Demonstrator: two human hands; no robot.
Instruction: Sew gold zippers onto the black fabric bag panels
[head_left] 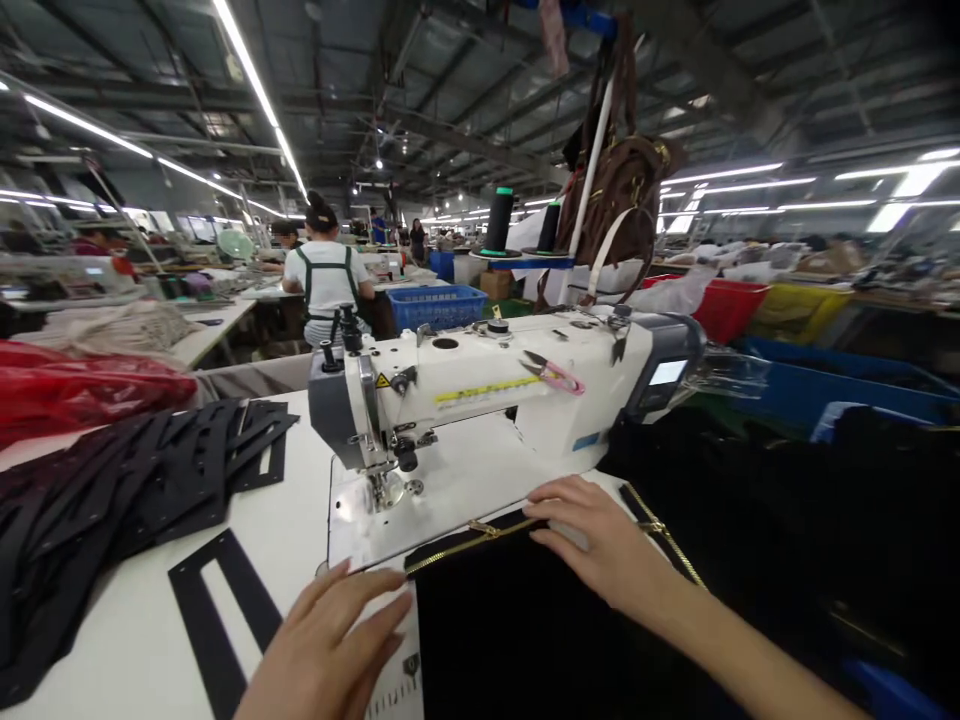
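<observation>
A black fabric piece (pixel 487 620) with a gold zipper (pixel 450 549) along its top edge lies in front of a white sewing machine (pixel 480 375). My left hand (pixel 337 640) is at the zipper's left end, fingers curved together at the fabric's corner; the fingertips' contact is hard to make out. My right hand (pixel 592 540) rests on the zipper's right part, its thumb and fingers closed around the fabric edge. Between the hands sits the zipper pull (pixel 484 530). The needle area (pixel 382 490) of the machine has no fabric under it.
Black frame-shaped pieces (pixel 135 480) are piled at the left, with one lying separately (pixel 225 610). Pink-handled snips (pixel 555 374) lie on the machine. More black fabric with zippers (pixel 750 520) fills the right. A blue basket (pixel 439 305) and a person (pixel 324 270) are beyond.
</observation>
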